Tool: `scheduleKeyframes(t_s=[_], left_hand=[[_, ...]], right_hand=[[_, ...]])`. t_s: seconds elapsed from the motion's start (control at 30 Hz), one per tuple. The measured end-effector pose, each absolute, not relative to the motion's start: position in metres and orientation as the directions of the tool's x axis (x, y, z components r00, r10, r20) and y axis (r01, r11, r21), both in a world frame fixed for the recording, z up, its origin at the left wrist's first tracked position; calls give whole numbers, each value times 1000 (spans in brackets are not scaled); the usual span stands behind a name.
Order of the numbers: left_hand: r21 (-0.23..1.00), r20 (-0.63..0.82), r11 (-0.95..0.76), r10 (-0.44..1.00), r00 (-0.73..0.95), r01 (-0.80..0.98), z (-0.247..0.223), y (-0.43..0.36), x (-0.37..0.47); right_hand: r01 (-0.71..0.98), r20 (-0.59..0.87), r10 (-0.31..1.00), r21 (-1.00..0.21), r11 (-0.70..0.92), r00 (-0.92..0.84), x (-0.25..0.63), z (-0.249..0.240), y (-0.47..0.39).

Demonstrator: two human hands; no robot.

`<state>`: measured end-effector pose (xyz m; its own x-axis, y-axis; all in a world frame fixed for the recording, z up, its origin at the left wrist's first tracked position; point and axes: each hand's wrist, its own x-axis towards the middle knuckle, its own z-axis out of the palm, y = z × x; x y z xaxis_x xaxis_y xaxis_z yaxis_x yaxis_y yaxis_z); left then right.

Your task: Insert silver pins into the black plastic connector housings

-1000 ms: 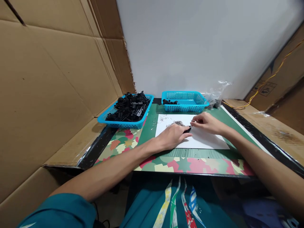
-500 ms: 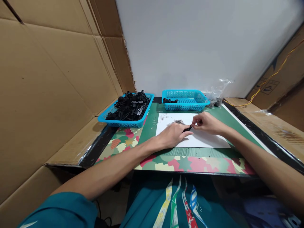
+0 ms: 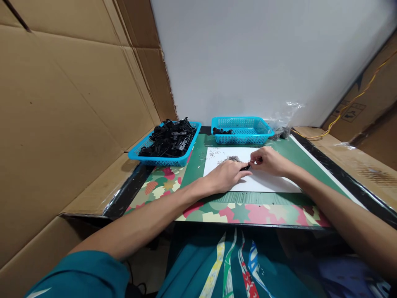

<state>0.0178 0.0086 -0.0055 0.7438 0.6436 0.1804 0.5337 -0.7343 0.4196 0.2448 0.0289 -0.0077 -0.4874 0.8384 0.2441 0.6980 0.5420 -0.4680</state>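
Over a white sheet of paper (image 3: 266,184), my left hand (image 3: 226,176) is closed on a small black plastic part (image 3: 245,167), holding it between thumb and fingers. My right hand (image 3: 269,161) pinches at the right end of that part; a thin, light sliver like a small metal piece shows at its fingertips, too small to name surely. Behind my left hand lies a pile of tiny metal pieces (image 3: 233,159), with more scattered toward the sheet's far left corner.
A blue basket (image 3: 161,162) heaped with black plastic parts (image 3: 172,138) stands at the left. Another blue basket (image 3: 242,139), holding a few black parts, is at the back, beside a clear plastic bag (image 3: 283,124). Cardboard (image 3: 77,82) walls the left side.
Both hands stay in nearly the same place on the black part. The right fingertips have shifted only slightly.
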Motion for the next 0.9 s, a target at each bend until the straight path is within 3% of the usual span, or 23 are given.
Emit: scheduleKeyframes(t_s=[0.27,0.43,0.53,0.7,0.9], left_hand=[[420,169,-724,655,737,547,0,5,18],[411,172,-725,657,734,553,-2,5,17],[413,188,-726,659,729,550,-3,5,17],[425,165,-725,651,741,542,0,4,17],[432,170,-723,652,739,539,-2,6,17]], right_hand=[[675,155,824,-502,541,-545,259,4,29],[567,270,873,-674,473,-406,268,8,31],[501,345,857,-703,506,-382,267,6,31],[456,215,917,-815,358,-336,254,1,30],[418,238,918,-834,361,-318,244,-13,34]])
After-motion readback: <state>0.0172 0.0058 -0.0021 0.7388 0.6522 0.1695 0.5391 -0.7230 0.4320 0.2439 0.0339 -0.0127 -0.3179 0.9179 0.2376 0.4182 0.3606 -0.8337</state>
